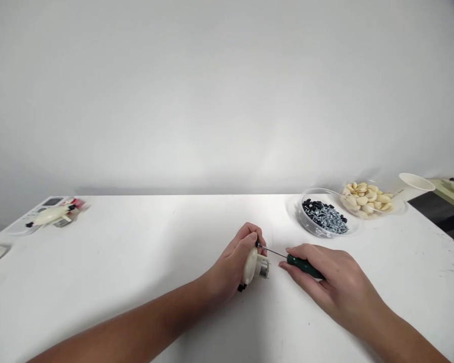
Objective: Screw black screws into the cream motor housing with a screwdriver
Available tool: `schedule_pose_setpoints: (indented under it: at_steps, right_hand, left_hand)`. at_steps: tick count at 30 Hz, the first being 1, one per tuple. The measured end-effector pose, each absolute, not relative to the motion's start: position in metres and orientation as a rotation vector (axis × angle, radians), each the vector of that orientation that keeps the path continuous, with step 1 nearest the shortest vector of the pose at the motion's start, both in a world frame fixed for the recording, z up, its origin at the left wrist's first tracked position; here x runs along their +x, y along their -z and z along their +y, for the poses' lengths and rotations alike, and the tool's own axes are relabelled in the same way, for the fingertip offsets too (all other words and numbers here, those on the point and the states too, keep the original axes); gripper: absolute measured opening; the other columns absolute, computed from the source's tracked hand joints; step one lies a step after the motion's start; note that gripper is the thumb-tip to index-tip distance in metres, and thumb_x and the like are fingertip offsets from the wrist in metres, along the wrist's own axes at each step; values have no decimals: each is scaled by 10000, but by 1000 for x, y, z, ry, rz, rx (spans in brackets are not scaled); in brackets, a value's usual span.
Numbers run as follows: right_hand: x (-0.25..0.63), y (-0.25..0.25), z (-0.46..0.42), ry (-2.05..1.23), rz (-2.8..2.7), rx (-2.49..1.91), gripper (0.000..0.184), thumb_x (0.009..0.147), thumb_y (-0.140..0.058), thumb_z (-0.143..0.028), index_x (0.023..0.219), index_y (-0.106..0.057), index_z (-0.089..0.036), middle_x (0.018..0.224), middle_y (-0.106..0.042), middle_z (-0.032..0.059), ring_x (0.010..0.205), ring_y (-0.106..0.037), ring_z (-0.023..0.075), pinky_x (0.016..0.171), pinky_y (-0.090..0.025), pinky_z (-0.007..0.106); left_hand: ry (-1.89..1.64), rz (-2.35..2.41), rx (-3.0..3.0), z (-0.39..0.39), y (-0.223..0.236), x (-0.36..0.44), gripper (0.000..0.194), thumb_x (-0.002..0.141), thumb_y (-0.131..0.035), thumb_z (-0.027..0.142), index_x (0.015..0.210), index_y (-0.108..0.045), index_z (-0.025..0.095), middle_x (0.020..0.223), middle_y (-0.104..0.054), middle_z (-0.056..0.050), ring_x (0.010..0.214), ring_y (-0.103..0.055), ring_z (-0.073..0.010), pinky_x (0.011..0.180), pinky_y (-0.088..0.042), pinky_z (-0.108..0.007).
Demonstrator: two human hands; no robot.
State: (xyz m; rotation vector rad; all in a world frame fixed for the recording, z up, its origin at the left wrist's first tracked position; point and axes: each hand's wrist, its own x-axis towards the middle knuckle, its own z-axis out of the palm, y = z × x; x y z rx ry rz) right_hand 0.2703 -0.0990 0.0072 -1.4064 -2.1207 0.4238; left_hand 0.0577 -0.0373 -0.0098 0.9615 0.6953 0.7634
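My left hand (pixel 237 254) is closed around a cream plastic housing (pixel 250 265) fitted with a small silver motor (pixel 264 268). Black pieces stick out at both ends of that housing. In my right hand (pixel 331 277) is a screwdriver (pixel 304 265) with a dark green handle, pinched between thumb and fingers. Its thin metal shaft points left, and the tip meets the black piece at the housing's upper end, beside my left fingertips. Whether a screw sits at the tip is too small to tell.
A clear round dish (pixel 318 232) holds screws and small black parts. Behind it, a clear container (pixel 366 214) holds cream plastic pieces, beside a white cup (pixel 414 185). At far left, a similar assembled unit (pixel 51 215) rests on a white device (pixel 24 225). A wall (pixel 227 101) stands behind the table.
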Motion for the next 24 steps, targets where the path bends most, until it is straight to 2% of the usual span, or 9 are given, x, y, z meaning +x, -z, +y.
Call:
schedule_pose_setpoints:
  at_steps: [3, 6, 9, 16, 20, 24]
  right_hand:
    - [270, -4, -98, -466, -2126, -1407, 121, 1064, -563, -325, 978, -583, -241, 720, -602, 2, 586, -464, 158, 569, -334, 310]
    - [268, -6, -97, -682, -2034, -1431, 247, 1070, -547, -374, 870, -495, -240, 670, -487, -28, 581, -368, 144, 558, -296, 303]
    - [267, -12, -96, -921, -1882, -1470, 346, 1067, -543, -443, 815, -430, -234, 674, -412, -38, 610, -341, 143, 570, -279, 300]
    - [262, -23, -90, -1391, -1471, -1499, 408, 1015, -626, -527, 805, -484, -207, 693, -351, -55, 621, -310, 119, 564, -247, 275]
    - [262, -18, -87, -1621, -1254, -1406, 425, 982, -679, -549, 813, -496, -205, 625, -333, -86, 534, -233, 84, 504, -172, 260]
    - [262, -8, -86, -1828, -1020, -1231, 428, 977, -711, -494, 787, -455, -209, 550, -275, -116, 473, -136, 60, 469, -86, 258]
  left_hand:
    - [-768, 685, 960, -39, 11, 58, 276, 1019, -510, 487, 957, -497, 218, 885, -522, -8, 678, -487, -122, 640, -463, -255]
    - [-750, 688, 972, -38, 13, 57, 299, 1012, -518, 511, 953, -504, 218, 885, -525, -12, 689, -499, -128, 645, -455, -261]
    - [-723, 698, 996, -38, 14, 56, 312, 1018, -497, 523, 961, -502, 217, 872, -525, -14, 683, -498, -131, 628, -434, -258]
    - [-703, 695, 1026, -37, 11, 56, 304, 1032, -459, 506, 962, -494, 212, 884, -513, -16, 679, -481, -128, 609, -420, -253]
    - [-700, 698, 1031, -37, 12, 55, 303, 1028, -472, 510, 965, -499, 214, 905, -520, -20, 697, -504, -133, 626, -427, -254]
    - [-703, 704, 1023, -36, 14, 54, 331, 1018, -504, 541, 959, -512, 215, 905, -530, -23, 714, -510, -138, 645, -435, -255]
